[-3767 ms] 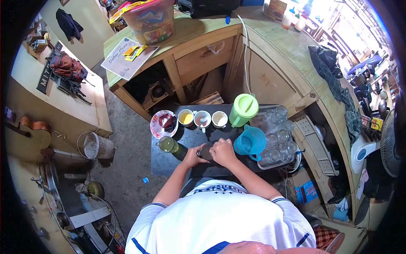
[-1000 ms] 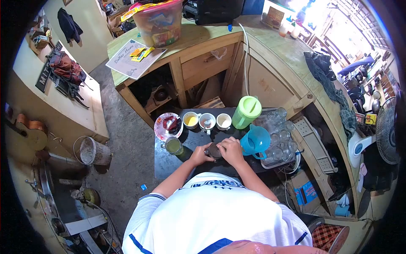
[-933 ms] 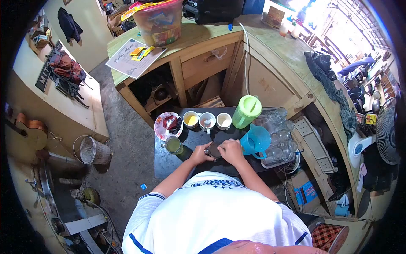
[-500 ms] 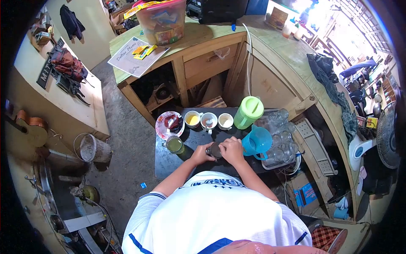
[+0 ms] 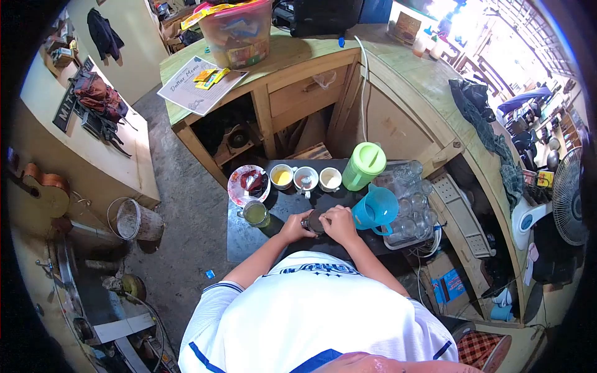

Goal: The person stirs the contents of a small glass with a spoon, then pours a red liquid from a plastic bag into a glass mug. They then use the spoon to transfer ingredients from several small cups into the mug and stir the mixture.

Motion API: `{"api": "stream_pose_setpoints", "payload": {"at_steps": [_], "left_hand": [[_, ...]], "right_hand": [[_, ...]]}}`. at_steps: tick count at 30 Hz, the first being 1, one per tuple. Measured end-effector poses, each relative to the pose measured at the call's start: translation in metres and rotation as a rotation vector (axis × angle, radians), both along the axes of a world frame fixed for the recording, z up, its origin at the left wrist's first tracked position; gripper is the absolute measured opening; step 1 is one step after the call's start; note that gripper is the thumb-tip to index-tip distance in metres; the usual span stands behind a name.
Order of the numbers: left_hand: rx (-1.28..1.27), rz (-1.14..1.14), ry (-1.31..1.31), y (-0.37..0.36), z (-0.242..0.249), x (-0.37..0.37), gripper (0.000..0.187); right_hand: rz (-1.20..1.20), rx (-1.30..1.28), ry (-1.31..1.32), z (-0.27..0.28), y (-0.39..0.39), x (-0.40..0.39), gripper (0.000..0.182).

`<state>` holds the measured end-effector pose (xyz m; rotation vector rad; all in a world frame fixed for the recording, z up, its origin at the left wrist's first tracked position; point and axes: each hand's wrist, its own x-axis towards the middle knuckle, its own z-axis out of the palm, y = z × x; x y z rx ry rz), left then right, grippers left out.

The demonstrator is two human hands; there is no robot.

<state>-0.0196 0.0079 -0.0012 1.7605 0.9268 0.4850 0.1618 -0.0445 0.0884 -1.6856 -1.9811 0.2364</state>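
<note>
A glass with dark contents (image 5: 315,222) stands on the low dark table (image 5: 245,239), close to my body. My left hand (image 5: 296,229) is closed round its left side. On the other side my right hand (image 5: 339,222) pinches at the rim; whatever lies in those fingers is too small to make out. A glass mug of green liquid (image 5: 255,214) is left of my hands. Behind it sits a patterned bowl (image 5: 237,196) with dark red packets. Three cups line up beyond my hands: one with yellow contents (image 5: 282,177), a middle one (image 5: 305,179), and one with pale contents (image 5: 330,179).
Right of my hands stand a blue jug (image 5: 377,208) and a lidded green pitcher (image 5: 365,165). A tray of upturned glasses (image 5: 410,214) is at the table's right end. A wooden counter (image 5: 298,78) curves round behind, bearing a plastic tub (image 5: 236,37) and a menu sheet (image 5: 189,87).
My right hand's fingers have shifted slightly at the glass rim. My left hand stays on the glass, and the other things keep their places.
</note>
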Motion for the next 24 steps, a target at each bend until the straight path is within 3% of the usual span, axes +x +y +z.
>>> {"api": "stream_pose_setpoints", "payload": {"at_steps": [2,6,9,16,24], "left_hand": [[0.033,0.002,-0.017,0.001,-0.006,0.0,0.09],[0.002,0.016,0.011,-0.002,0.002,0.0,0.089],[0.04,0.002,-0.011,-0.002,0.006,0.0,0.089],[0.044,0.019,-0.002,-0.004,-0.002,0.001,0.087],[0.052,0.013,-0.011,-0.005,0.0,0.001,0.085]], "right_hand": [[0.035,-0.002,0.264,-0.013,0.003,0.001,0.011],[-0.028,0.064,0.077,0.004,-0.001,0.0,0.011],[0.055,-0.13,0.167,0.006,-0.003,0.009,0.011],[-0.002,0.048,0.299,0.087,-0.031,0.022,0.009],[-0.032,0.128,0.354,0.114,-0.059,0.029,0.011]]}}
